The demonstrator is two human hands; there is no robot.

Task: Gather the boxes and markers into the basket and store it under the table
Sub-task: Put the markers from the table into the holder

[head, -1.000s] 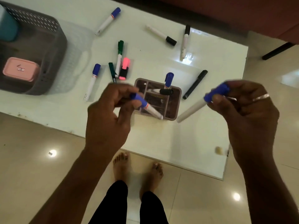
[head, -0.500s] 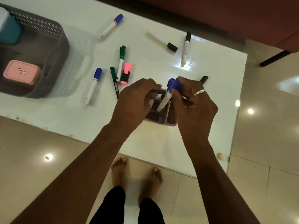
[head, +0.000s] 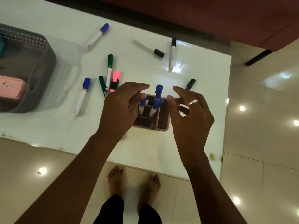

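Observation:
A small brown divided holder box (head: 162, 125) stands on the white table (head: 145, 151) between my hands. Three blue-capped markers (head: 156, 104) stand upright in it. My left hand (head: 120, 109) hovers at its left side, fingers loosely curled beside one marker, gripping nothing. At the box's right, my right hand (head: 191, 115) is spread and empty. The grey basket (head: 41, 62) sits at the table's left end with a pink box (head: 12, 87) inside. Loose markers lie around: two blue-capped (head: 96, 36) (head: 82, 96), a green one (head: 109, 68), a pink highlighter (head: 114, 81).
Two black-capped white markers (head: 149, 48) (head: 172, 53) lie toward the far edge, and a black marker (head: 190, 84) pokes out behind my right hand. A dark green pen (head: 102, 85) lies by the highlighter. My bare feet (head: 134, 183) stand at the near table edge.
Both hands carried a blue-capped marker to the holder box, stood them in it and let go. The fingers have now spread away from the markers.

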